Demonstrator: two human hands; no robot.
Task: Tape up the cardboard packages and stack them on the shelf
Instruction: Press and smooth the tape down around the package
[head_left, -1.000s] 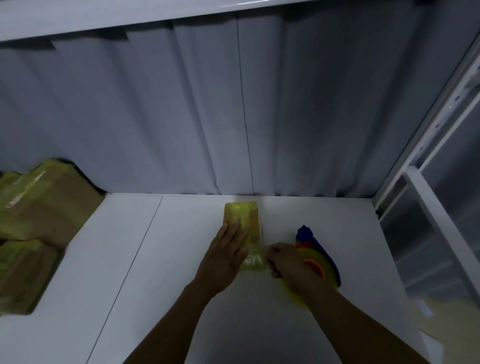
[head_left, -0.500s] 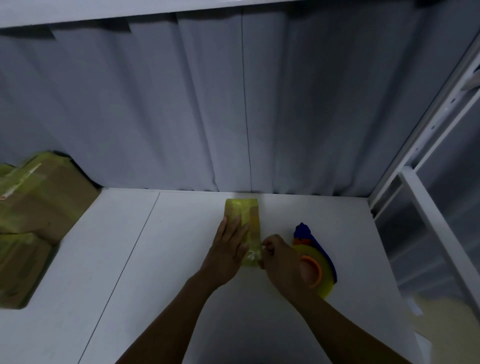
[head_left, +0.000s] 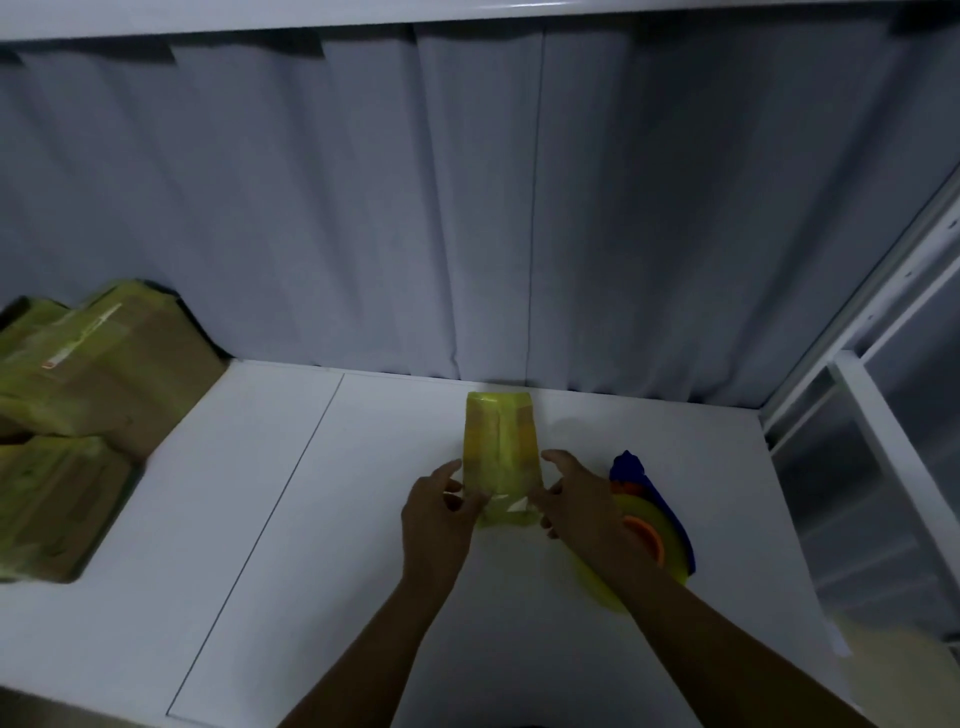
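- Grip at both near corners: your left hand (head_left: 439, 514) curls its fingers onto the near-left corner of the small package (head_left: 498, 441), while your right hand (head_left: 579, 506) holds the near-right corner, thumb laid along the side edge.
- The small package, bound all over in yellow tape, lies flat in the middle of the white shelf (head_left: 311, 519), its far end close to the grey curtain (head_left: 467, 208).
- By its size, expect it to be light. The cardboard looks stiff enough to lift from one end without sagging.
- The glossy tape is probably slick, so take it across the long side edges or at the corners, not by pinching the flat top.
- The tape dispenser (head_left: 654, 525) lies just beside your right wrist, partly hidden by it, so mind it as you lift.
- The stacked packages (head_left: 88, 405) sit at the shelf's left end, well apart, and are the likely destination.
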